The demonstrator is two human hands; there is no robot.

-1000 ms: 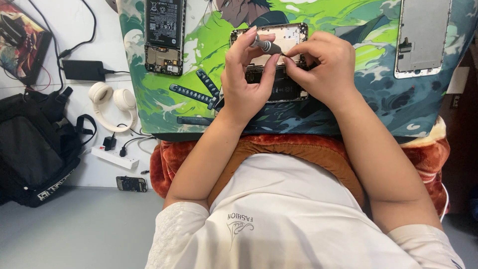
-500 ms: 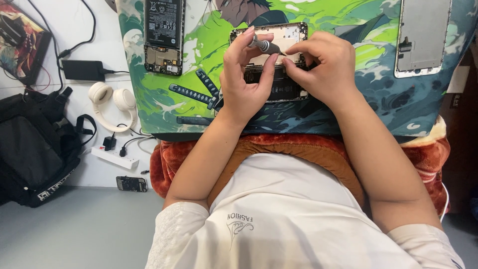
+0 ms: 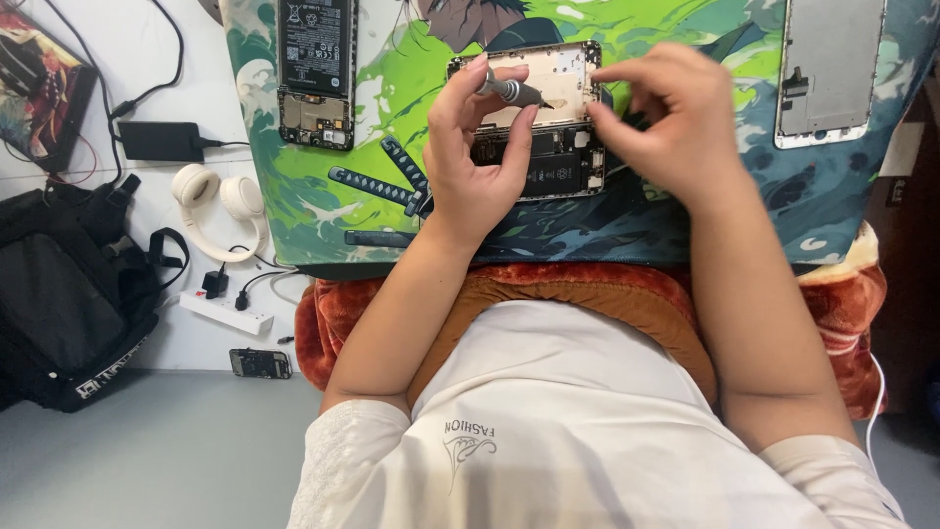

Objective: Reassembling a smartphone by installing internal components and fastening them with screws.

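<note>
While the left hand (image 3: 475,176) rested over the opened phone (image 3: 537,122), its fingers (image 3: 460,93) were closed around a small grey screwdriver (image 3: 511,91), pinched between thumb and forefinger with the tip lying across the pale upper half of the phone's inside. That phone lay face down near the twelve o'clock edge of the view, on a green illustrated mat (image 3: 392,78), with its dark battery and boards showing at the six o'clock end. At three o'clock of it the right hand (image 3: 671,122) hovered just beside the phone's edge, its fingers (image 3: 607,118) curled loosely with thumb and forefinger drawn together; whether they pinched anything could not be told.

At ten o'clock of the mat lay a second opened phone (image 3: 315,69), dark inside, well apart from the hands. At two o'clock lay a detached screen panel (image 3: 827,69), grey and pale. Off the mat, at nine o'clock on the white table (image 3: 98,49), sat white headphones (image 3: 217,201), a black power adapter (image 3: 162,140) with its cable, and a black bag (image 3: 69,294). A white power strip (image 3: 227,312) and a small dark phone part (image 3: 259,363) lay at about eight o'clock. An orange-red blanket (image 3: 587,289) covered the person's lap.
</note>
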